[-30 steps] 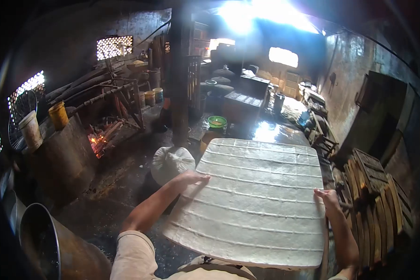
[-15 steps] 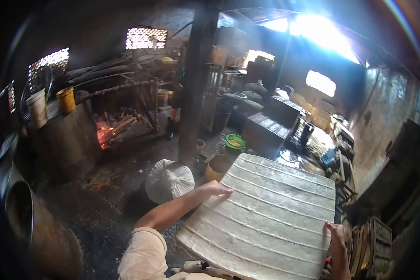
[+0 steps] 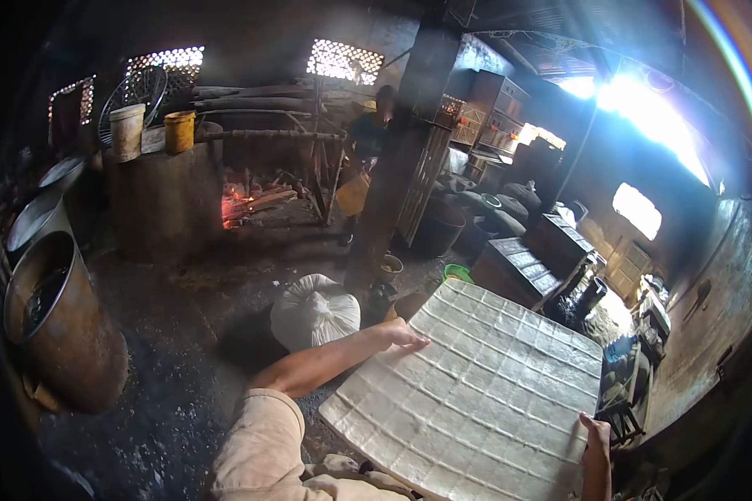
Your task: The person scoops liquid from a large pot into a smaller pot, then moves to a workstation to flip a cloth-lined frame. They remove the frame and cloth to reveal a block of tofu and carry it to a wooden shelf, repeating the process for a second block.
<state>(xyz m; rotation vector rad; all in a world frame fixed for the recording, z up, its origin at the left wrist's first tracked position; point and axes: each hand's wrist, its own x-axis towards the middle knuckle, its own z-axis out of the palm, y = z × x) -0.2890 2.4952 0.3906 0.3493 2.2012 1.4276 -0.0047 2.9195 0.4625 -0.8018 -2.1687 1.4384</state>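
Note:
A large pale slab [image 3: 476, 376], marked with a grid of raised lines, is held tilted in front of my body. My left hand [image 3: 399, 334] grips its upper left edge, thumb on top and the other fingers hidden beneath. On the right edge my right hand [image 3: 595, 430] holds it, thumb on the surface. A tied white sack [image 3: 316, 313] stands on the floor beyond my left forearm.
A rusty drum [image 3: 67, 326] stands at left. Buckets [image 3: 127, 134] rest on a round stove [image 3: 163, 200] beside a burning fire [image 3: 242, 200]. A post [image 3: 397, 159] rises ahead, with a person [image 3: 368, 134] behind it. Wooden boxes [image 3: 514, 271] stand right of centre.
The view has turned left, bringing more of the drum and the person behind the post into sight. Crossing lines now show on the slab. Both hands keep their hold.

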